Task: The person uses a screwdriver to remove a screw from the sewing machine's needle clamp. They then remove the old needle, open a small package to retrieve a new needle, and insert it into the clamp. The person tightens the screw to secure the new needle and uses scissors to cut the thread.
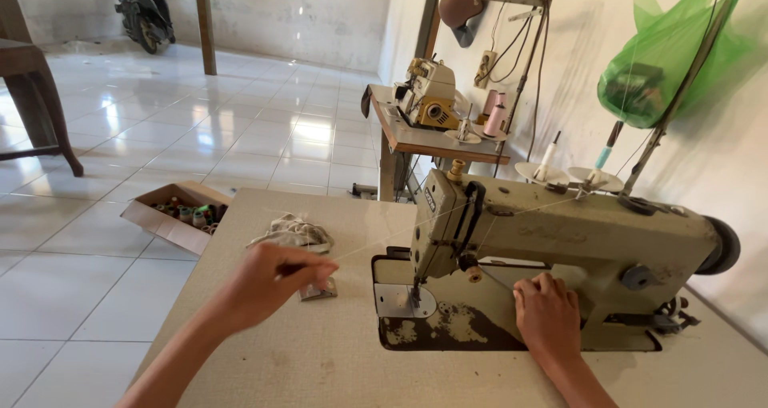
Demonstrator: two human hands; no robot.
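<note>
A beige industrial sewing machine (560, 232) sits on a tan table (320, 360). My left hand (276, 280) is pinched shut on a thin white thread (376, 244) that runs rightward to the machine's head near the needle (416, 292). Just under that hand lies a small metal piece (318, 290). My right hand (548, 312) rests flat on the machine bed under the arm, fingers apart, holding nothing. A crumpled pale cloth (292, 232) lies on the table beyond my left hand.
An open cardboard box of thread spools (180, 214) stands on the tiled floor at the left. A second sewing machine (428, 96) sits on a small table behind. A green plastic bag (664, 64) hangs on the wall. A motorbike (144, 8) is parked far back.
</note>
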